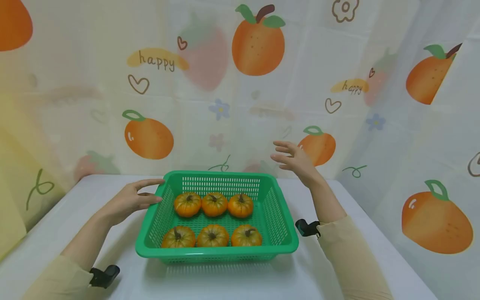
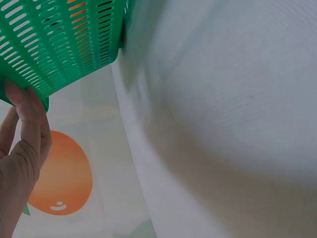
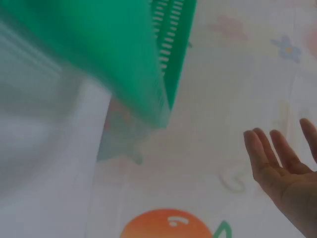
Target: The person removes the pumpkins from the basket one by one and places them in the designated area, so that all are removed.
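A green plastic basket [image 1: 217,251] with slotted walls holds small orange pumpkins in two rows, a back row with a pumpkin [image 1: 214,204] at its middle and a front row with a pumpkin [image 1: 212,236] at its middle. At the basket's left rim, near the far corner, my left hand [image 1: 129,203] touches the edge with extended fingers. The left wrist view shows these fingertips [image 2: 30,94] against the rim's corner. My right hand [image 1: 296,160] is raised beyond the basket's far right corner, fingers spread and apart from it, holding nothing.
The basket stands on a white-covered table [image 1: 210,283]. Behind it hangs a pale curtain [image 1: 247,121] printed with oranges, strawberries and hearts. A black wrist device [image 1: 105,276] sits on the left forearm, and another black device [image 1: 307,228] on the right.
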The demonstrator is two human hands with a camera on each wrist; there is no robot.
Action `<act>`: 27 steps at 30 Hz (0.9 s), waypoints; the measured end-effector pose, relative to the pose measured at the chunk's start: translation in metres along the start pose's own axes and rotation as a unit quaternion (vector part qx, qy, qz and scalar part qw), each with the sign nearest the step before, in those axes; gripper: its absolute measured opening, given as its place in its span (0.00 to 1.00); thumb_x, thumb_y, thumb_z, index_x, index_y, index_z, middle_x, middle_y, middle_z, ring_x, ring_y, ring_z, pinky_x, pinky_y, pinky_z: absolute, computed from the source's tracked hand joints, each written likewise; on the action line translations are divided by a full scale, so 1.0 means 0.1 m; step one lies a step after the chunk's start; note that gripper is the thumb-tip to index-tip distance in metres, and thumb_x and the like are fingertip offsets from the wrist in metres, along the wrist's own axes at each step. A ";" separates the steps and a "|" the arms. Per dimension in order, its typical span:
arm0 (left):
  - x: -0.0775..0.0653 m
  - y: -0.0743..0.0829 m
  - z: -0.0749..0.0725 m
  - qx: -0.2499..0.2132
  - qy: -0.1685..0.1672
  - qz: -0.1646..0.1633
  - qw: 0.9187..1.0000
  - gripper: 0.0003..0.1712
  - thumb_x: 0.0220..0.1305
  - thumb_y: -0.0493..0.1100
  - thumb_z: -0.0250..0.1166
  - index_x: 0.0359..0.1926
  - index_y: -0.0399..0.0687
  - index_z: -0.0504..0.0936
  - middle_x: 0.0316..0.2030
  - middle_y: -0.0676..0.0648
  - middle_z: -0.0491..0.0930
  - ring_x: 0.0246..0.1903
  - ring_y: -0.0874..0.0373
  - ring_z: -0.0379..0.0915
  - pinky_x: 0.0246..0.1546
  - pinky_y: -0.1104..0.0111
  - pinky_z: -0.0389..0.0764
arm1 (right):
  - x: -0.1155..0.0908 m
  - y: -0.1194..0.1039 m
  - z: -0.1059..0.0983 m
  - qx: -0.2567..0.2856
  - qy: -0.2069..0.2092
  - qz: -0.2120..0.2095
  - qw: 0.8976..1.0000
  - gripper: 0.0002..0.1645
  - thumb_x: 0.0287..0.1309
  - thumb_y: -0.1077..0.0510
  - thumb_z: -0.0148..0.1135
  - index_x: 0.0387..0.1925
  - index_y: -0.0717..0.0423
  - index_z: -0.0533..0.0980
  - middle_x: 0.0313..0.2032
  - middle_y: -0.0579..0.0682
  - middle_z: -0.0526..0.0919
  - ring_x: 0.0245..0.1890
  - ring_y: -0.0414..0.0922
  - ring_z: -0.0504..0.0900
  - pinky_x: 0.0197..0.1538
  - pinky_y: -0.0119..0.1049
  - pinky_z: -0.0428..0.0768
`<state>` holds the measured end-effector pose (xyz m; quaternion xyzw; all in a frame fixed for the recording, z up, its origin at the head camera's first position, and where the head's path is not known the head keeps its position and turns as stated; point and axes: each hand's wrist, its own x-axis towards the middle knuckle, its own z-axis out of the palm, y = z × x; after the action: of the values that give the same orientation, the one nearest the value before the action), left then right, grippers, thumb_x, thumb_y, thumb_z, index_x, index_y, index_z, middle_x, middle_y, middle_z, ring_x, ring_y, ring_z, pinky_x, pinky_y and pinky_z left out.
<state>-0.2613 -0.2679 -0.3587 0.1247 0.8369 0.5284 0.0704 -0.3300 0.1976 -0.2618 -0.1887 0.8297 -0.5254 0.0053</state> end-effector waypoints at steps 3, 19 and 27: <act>-0.01 -0.03 0.02 -0.013 -0.006 0.005 1.000 0.39 0.66 0.49 0.65 0.74 0.46 0.61 0.77 0.40 0.51 0.56 0.70 0.73 0.64 0.49 0.75 | 0.04 -0.04 0.09 0.016 -0.020 0.003 1.000 0.36 0.65 0.49 0.61 0.72 0.45 0.63 0.73 0.57 0.63 0.69 0.58 0.70 0.70 0.57 0.70; 0.02 -0.11 0.11 -0.096 -0.001 -0.013 0.995 0.40 0.67 0.48 0.64 0.75 0.46 0.59 0.80 0.44 0.43 0.51 0.74 0.78 0.53 0.70 0.82 | 0.29 -0.02 0.50 0.059 -0.134 0.058 0.988 0.30 0.68 0.51 0.58 0.69 0.45 0.67 0.70 0.55 0.68 0.68 0.58 0.70 0.69 0.59 0.70; -0.01 -0.11 0.14 -0.111 0.009 -0.002 0.994 0.39 0.69 0.46 0.62 0.76 0.44 0.57 0.80 0.43 0.40 0.50 0.78 0.77 0.50 0.72 0.84 | 0.39 0.12 0.70 0.059 -0.178 0.123 0.975 0.30 0.67 0.51 0.59 0.69 0.45 0.67 0.72 0.56 0.66 0.69 0.62 0.69 0.69 0.61 0.69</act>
<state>-0.2581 -0.2612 -0.3748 0.1094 0.7741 0.6188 0.0770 -0.3550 0.1293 -0.2959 -0.1748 0.8000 -0.5265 0.2285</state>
